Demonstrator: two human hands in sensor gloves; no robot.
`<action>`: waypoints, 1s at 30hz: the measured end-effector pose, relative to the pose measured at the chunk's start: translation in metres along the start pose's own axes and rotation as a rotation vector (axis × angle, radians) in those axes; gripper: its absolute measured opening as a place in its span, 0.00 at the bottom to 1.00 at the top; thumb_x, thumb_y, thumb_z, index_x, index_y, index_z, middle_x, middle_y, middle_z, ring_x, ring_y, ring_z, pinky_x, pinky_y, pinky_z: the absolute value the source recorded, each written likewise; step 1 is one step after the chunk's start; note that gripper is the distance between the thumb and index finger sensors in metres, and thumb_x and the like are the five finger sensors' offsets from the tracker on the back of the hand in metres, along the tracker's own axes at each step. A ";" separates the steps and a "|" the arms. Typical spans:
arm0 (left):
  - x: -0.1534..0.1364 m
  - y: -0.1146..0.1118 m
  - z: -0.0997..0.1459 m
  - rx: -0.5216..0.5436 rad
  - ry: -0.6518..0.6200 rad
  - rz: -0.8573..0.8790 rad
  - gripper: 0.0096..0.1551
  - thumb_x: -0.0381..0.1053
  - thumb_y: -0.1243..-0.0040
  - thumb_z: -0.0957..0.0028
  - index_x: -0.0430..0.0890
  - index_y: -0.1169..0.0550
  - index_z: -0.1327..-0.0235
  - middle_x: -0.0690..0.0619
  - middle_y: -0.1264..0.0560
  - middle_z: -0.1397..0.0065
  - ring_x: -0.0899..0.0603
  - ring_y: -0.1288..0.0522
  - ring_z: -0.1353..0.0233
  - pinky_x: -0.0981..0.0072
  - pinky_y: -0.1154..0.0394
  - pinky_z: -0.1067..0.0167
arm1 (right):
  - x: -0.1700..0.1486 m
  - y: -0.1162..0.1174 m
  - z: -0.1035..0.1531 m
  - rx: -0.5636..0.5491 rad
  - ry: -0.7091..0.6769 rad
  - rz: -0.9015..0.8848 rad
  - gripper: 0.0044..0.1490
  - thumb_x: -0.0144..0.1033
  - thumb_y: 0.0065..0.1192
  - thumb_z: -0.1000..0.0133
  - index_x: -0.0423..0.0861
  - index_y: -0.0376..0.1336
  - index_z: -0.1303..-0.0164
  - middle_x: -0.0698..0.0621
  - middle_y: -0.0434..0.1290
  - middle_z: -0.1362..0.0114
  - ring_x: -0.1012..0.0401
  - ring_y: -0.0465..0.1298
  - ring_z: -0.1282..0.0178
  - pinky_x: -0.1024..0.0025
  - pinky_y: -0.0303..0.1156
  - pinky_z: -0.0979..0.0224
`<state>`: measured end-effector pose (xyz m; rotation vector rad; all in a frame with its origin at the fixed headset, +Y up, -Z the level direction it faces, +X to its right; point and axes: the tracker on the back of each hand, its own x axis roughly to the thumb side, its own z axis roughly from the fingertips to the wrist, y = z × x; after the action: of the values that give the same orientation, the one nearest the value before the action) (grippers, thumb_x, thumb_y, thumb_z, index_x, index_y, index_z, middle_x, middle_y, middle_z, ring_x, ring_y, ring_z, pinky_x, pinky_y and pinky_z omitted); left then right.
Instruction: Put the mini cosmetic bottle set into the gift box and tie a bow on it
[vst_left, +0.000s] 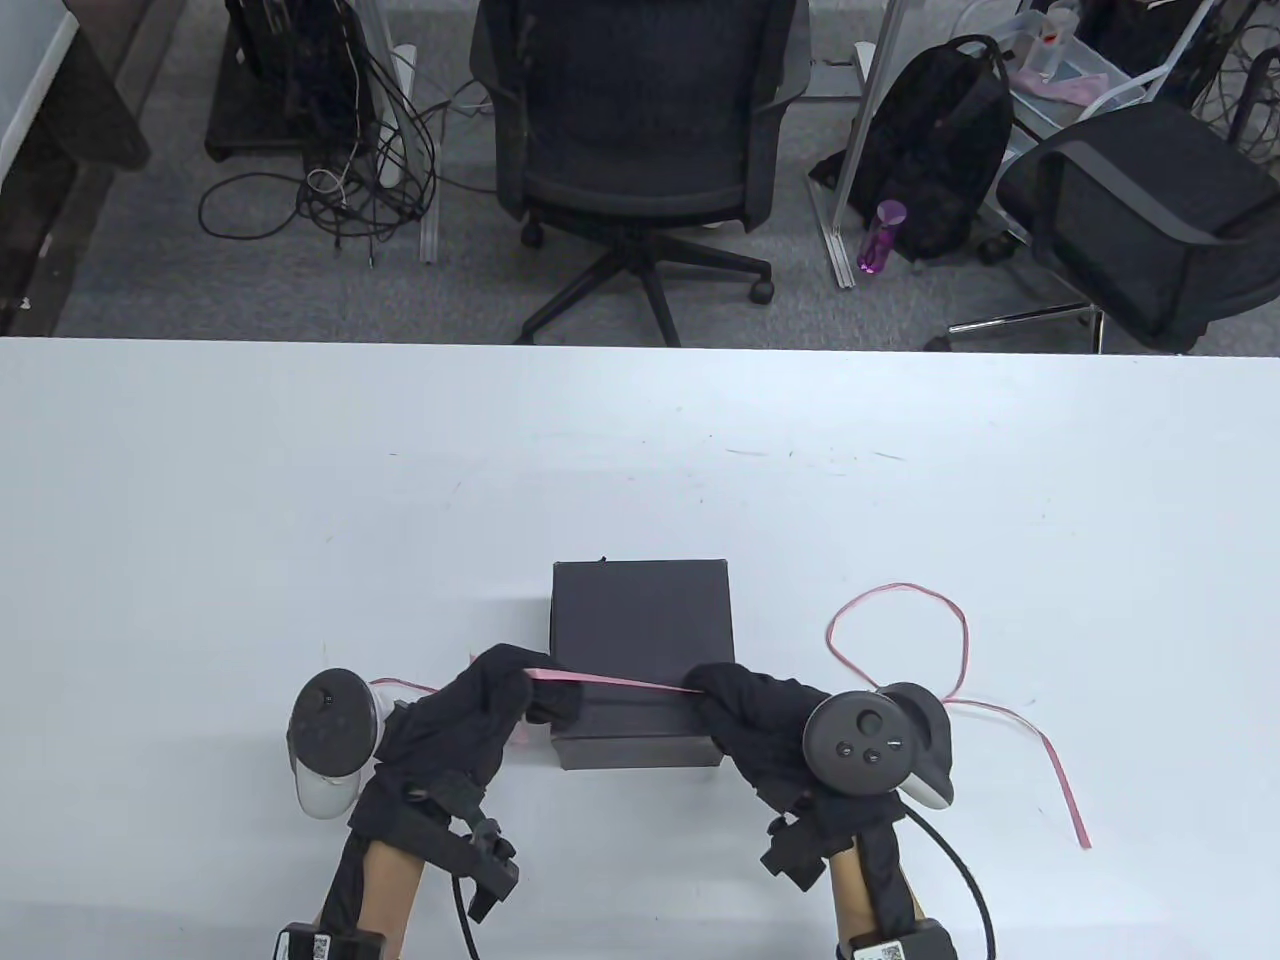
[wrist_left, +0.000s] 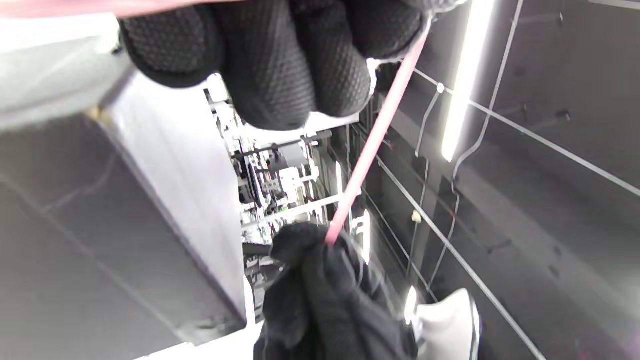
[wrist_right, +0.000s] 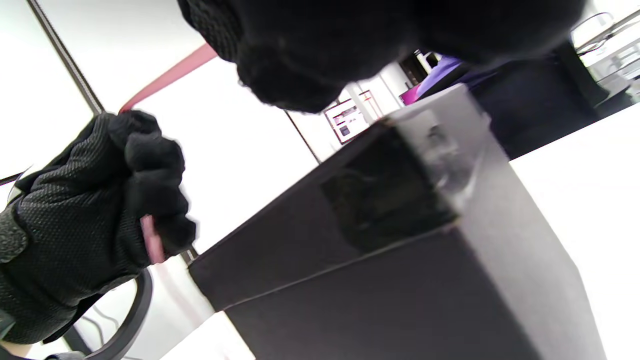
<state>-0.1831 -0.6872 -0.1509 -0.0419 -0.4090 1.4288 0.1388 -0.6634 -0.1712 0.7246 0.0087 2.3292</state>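
A closed black gift box (vst_left: 640, 640) stands near the table's front edge; its corner and side fill the right wrist view (wrist_right: 400, 260). A thin pink ribbon (vst_left: 610, 682) runs taut above the box's near part between both hands. My left hand (vst_left: 500, 690) pinches it at the box's left side; my right hand (vst_left: 720, 695) pinches it at the right side. In the left wrist view the ribbon (wrist_left: 372, 145) stretches from my left fingers (wrist_left: 280, 65) to the right hand (wrist_left: 320, 285). The rest of the ribbon loops on the table to the right (vst_left: 950, 640). No bottles are visible.
The white table (vst_left: 300, 500) spreads wide behind and to both sides of the box. Beyond its far edge stand two black office chairs (vst_left: 640, 130), a black backpack (vst_left: 940, 150) and a purple bottle (vst_left: 880, 235) on the floor.
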 end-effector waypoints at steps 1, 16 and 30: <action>-0.002 0.004 0.001 0.027 0.015 0.006 0.22 0.59 0.60 0.38 0.57 0.26 0.39 0.54 0.20 0.39 0.50 0.15 0.56 0.54 0.17 0.49 | -0.002 -0.001 0.001 -0.007 0.012 0.009 0.26 0.37 0.51 0.36 0.37 0.67 0.34 0.48 0.79 0.59 0.64 0.77 0.75 0.67 0.79 0.66; -0.009 0.056 0.016 0.413 0.233 -0.564 0.22 0.60 0.56 0.37 0.53 0.23 0.40 0.60 0.19 0.58 0.58 0.22 0.75 0.70 0.21 0.73 | -0.051 -0.022 0.015 -0.124 0.255 0.180 0.26 0.36 0.50 0.36 0.37 0.67 0.34 0.48 0.79 0.58 0.64 0.77 0.75 0.67 0.79 0.66; -0.036 0.072 0.023 0.531 0.558 -1.070 0.22 0.61 0.52 0.37 0.53 0.21 0.41 0.61 0.19 0.60 0.58 0.22 0.76 0.70 0.20 0.74 | -0.081 -0.014 0.021 -0.182 0.385 0.248 0.26 0.36 0.50 0.36 0.37 0.66 0.34 0.47 0.79 0.58 0.64 0.77 0.75 0.67 0.79 0.67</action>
<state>-0.2616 -0.7158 -0.1583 0.1836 0.3944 0.3841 0.2073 -0.7068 -0.1963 0.1879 -0.1250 2.6305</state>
